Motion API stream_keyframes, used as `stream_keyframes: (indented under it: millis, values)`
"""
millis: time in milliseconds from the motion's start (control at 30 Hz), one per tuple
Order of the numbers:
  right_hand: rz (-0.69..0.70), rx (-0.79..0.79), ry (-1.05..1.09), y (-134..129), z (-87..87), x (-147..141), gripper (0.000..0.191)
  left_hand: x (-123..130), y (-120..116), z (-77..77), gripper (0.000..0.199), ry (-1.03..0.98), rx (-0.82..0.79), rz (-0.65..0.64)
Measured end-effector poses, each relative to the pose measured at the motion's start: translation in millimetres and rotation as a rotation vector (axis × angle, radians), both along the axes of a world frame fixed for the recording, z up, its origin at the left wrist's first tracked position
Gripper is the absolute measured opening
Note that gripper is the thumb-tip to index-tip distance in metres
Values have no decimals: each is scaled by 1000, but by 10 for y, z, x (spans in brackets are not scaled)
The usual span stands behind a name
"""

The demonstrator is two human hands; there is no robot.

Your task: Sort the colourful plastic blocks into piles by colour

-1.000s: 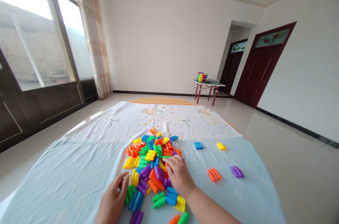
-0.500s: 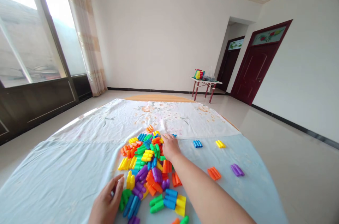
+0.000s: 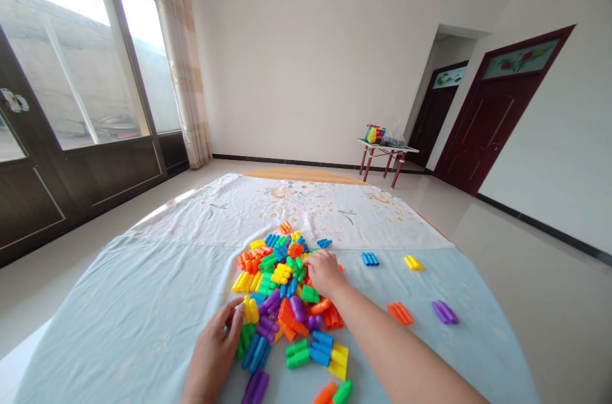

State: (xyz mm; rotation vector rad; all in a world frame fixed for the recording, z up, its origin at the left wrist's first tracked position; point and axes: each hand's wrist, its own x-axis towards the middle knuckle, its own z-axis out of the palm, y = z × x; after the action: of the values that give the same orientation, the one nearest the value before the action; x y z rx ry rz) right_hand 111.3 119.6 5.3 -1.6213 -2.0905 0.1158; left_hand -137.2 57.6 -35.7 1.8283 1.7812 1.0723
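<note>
A heap of plastic pieces in several colours, among them a yellow piece [image 3: 282, 274], lies on the cloth-covered table [image 3: 143, 302]. My right hand [image 3: 325, 273] reaches over the heap's right side, its fingers bent down beside a green piece [image 3: 297, 268]; what its fingertips hold, if anything, is hidden. At the heap's left edge, my left hand [image 3: 220, 334] has thumb and forefinger a little apart, close to a yellow piece [image 3: 251, 310] and a green piece [image 3: 245, 339]. Nothing shows between them.
Apart from the heap, a blue piece [image 3: 370, 259], a yellow piece [image 3: 414, 262], an orange piece [image 3: 400, 313] and a purple piece [image 3: 445, 311] lie to the right. A small table [image 3: 388, 146] with bags stands by the far wall.
The view has shifted, so the scene sits further right. My right hand has drawn back slightly towards me over the heap, uncovering a blue piece at its far side.
</note>
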Motion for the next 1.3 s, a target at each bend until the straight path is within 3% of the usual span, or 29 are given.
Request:
stream_keyframes:
  millis: [200,400,767,1067,1300]
  values:
    - [81,82,24,-131,153,-327,32,3,-6,23,40,7,-9,4]
    - [168,22,-66,-153,171,-718,31,-14,20,9,42,18,-25,0]
    - [31,-145,-169,-52,178,-948,28,-70,96,-69,44,39,-70,20]
    - [147,-99,151,-228,258,-808,24,-10,35,19,44,27,-45,-4]
    - [208,-109,604,-684,393,-200,32,-13,30,33,43,19,-65,33]
